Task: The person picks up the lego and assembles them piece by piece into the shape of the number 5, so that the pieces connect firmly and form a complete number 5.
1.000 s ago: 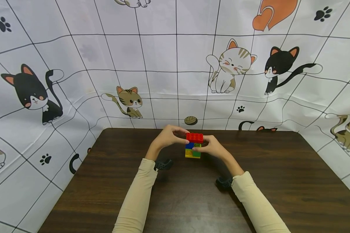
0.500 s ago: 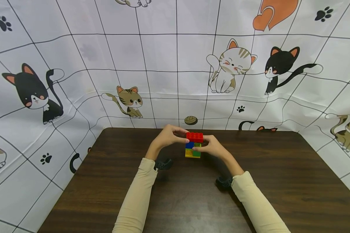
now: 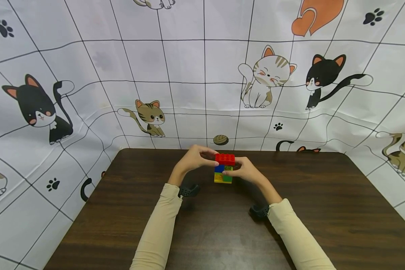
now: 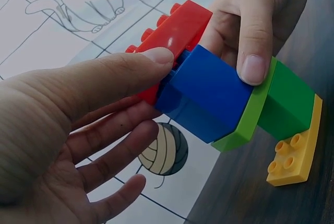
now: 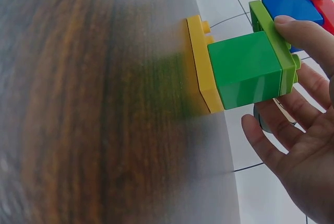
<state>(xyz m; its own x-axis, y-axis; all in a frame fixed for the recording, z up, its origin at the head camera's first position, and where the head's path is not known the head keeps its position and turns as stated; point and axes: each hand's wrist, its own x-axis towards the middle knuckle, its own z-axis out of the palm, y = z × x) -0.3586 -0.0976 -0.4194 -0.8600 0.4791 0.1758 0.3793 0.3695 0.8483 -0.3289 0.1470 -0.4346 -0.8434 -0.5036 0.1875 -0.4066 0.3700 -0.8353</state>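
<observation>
Near the table's far edge, a stack of toy building blocks stands upright on its yellow plate (image 5: 201, 72). Above the plate come a dark green block (image 5: 244, 70), a light green plate (image 5: 276, 49) and a blue block (image 4: 211, 91). A red brick (image 3: 225, 159) tops the stack; in the left wrist view blue studs peek out beneath it. My left hand (image 3: 195, 159) pinches the red brick, its thumb on the near side. My right hand (image 3: 245, 170) grips the stack around the light green plate, thumb in front. Its other fingers are partly hidden behind the blocks.
The dark wooden table (image 3: 209, 232) ends just behind the stack. Beyond it hangs a white sheet (image 3: 185, 60) printed with cats and grid lines. Black wrist devices sit under both wrists, the left device (image 3: 189, 190) close to the tabletop.
</observation>
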